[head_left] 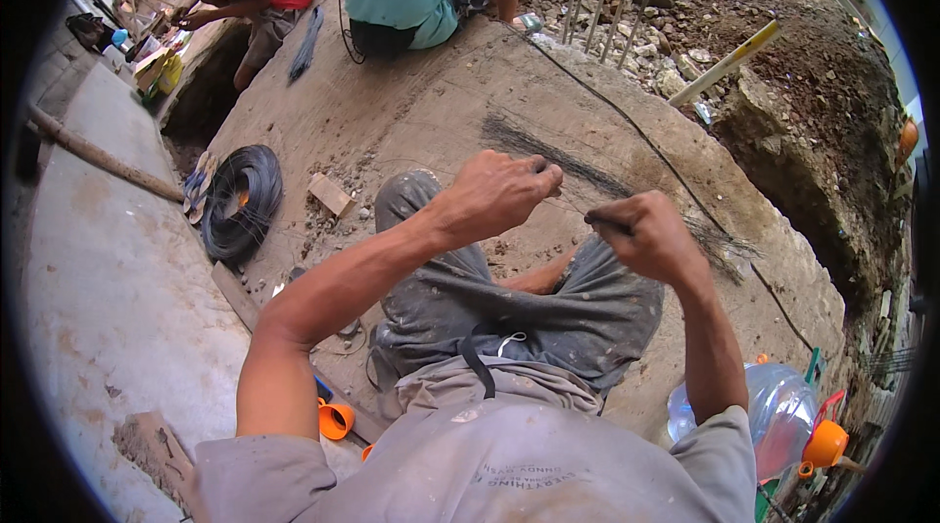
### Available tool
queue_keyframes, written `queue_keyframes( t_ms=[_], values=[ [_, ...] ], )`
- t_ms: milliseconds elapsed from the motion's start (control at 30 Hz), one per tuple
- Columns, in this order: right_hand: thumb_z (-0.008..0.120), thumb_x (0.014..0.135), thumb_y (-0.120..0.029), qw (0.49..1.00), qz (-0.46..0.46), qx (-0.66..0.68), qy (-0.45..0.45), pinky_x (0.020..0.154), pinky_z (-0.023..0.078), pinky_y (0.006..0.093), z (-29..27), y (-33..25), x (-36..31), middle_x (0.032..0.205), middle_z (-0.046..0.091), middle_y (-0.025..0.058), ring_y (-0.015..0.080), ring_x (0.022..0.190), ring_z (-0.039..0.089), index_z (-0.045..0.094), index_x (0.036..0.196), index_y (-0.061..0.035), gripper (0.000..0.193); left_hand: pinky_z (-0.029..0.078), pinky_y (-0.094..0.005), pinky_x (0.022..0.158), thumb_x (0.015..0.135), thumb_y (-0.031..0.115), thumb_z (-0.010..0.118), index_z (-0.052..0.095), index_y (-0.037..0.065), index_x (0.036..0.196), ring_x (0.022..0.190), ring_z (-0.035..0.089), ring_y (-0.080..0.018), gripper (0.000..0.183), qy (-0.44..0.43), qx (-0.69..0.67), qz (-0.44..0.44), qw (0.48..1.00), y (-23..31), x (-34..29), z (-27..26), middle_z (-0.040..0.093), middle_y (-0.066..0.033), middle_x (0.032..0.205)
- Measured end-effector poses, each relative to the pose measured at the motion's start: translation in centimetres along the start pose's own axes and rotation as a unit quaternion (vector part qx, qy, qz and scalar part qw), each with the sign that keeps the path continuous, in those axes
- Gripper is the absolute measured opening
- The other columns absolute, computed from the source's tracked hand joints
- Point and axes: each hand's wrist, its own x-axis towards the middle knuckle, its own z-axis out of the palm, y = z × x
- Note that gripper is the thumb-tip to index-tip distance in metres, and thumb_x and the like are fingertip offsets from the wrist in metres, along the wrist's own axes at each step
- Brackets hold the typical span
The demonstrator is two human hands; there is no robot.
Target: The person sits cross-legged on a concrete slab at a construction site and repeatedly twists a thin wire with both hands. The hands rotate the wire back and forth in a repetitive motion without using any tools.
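My left hand is closed in a pinch above my crossed legs, and my right hand is closed a little to its right. A faint thin wire seems to run between the fingertips of both hands. Just beyond them, a bundle of cut dark wires lies spread on the concrete slab. Part of that bundle is hidden behind my right hand, and its ends show past the knuckles. Dark smudges mark the fingers of the right hand.
A coil of dark wire and a wood block lie on the left. A clear jug with an orange cap stands at lower right. A black cable crosses the slab. Two people sit beyond, near upright steel bars and rubble.
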Motion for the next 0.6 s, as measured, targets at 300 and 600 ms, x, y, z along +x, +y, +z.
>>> queue_keyframes(
  t_ms=[300,600],
  values=[
    [0.059,0.081,-0.007,0.992,0.09,-0.025,0.085,0.061,0.047,0.0357,4.5,2.2,-1.5,0.073,0.064,0.0125,0.024,0.067,0.063,0.067,0.095,-0.0015,0.017,0.051,-0.0394,0.059,0.087,0.019,0.057,0.059,0.006,0.099,0.074,0.065,-0.0273,0.017,-0.029,0.029,-0.052,0.998,1.3,2.0,2.5,0.062,-0.01,0.087],
    [0.058,0.091,-0.015,0.931,0.188,0.268,0.159,0.056,0.039,0.0257,7.7,1.7,-1.7,0.066,0.056,0.0011,0.0086,0.062,0.048,0.067,0.089,0.0042,0.022,0.049,-0.0394,0.055,0.08,0.015,0.069,0.054,0.007,0.108,0.061,0.06,-0.0282,0.033,0.295,-0.164,-0.176,0.925,3.1,-0.7,4.5,0.057,-0.0111,0.098]
  ],
)
